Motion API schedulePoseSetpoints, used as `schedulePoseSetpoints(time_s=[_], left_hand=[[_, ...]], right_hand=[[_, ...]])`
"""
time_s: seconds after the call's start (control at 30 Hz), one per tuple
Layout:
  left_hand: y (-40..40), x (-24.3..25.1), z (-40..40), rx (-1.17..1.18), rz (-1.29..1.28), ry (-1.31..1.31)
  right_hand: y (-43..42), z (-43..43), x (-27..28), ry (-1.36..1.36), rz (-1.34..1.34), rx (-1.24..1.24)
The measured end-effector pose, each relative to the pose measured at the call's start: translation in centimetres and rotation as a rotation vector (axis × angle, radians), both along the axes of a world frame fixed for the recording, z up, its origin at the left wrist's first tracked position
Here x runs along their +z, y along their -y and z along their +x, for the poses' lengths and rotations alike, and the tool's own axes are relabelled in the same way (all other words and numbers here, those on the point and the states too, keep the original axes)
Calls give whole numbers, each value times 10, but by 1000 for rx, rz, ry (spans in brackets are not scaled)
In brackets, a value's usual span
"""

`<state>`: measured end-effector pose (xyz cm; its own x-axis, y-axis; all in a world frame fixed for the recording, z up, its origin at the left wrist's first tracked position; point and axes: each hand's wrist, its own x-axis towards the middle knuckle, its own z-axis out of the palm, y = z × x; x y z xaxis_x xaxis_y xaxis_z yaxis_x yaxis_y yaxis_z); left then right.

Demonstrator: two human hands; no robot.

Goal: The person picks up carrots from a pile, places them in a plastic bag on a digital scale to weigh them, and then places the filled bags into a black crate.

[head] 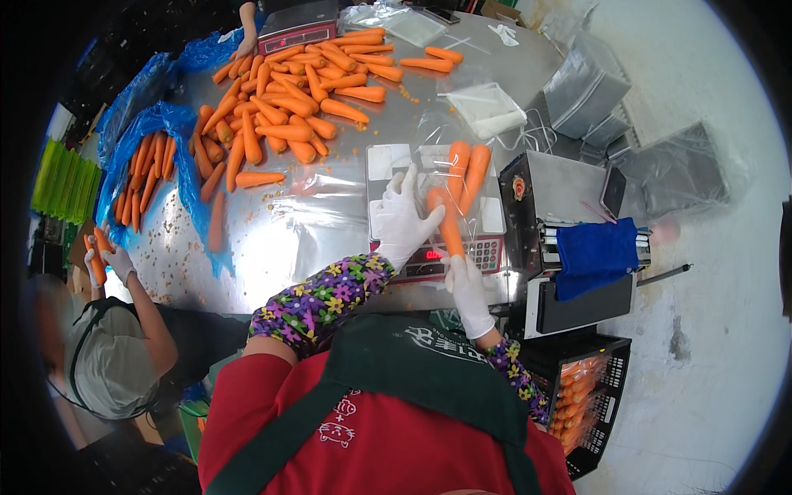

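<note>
A digital scale with a red front panel stands before me, a clear plastic bag lying across its platform. Two carrots, an upright-lying carrot and a slanting carrot, rest side by side under the film. My right hand, in a white glove, grips the narrow end of a third carrot that points toward them. My left hand, also gloved, lies over the bag with fingers and thumb spread. Its thumb is beside the third carrot; whether it pinches any film is hidden.
Loose carrots are heaped at the far left, near a blue bag. At right stand a bag sealer with a blue cloth and a black crate of bagged carrots. Another person holds carrots at left; a co-worker's hand reaches the heap.
</note>
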<state>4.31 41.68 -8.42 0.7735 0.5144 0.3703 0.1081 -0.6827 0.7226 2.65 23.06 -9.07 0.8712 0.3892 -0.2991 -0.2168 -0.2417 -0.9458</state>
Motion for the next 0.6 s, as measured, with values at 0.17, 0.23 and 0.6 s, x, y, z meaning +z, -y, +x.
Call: schedulePoseSetpoints(time_s=[0.17, 0.23, 0.6], left_hand=[[12, -1, 4, -3, -16, -36], [18, 6, -3, 24, 32, 14], [-9, -18, -19, 54, 289, -26]], right_hand=[[11, -11, -16, 243, -134, -32], [11, -14, -19, 246, -205, -30], [9, -20, -18, 157, -191, -80]])
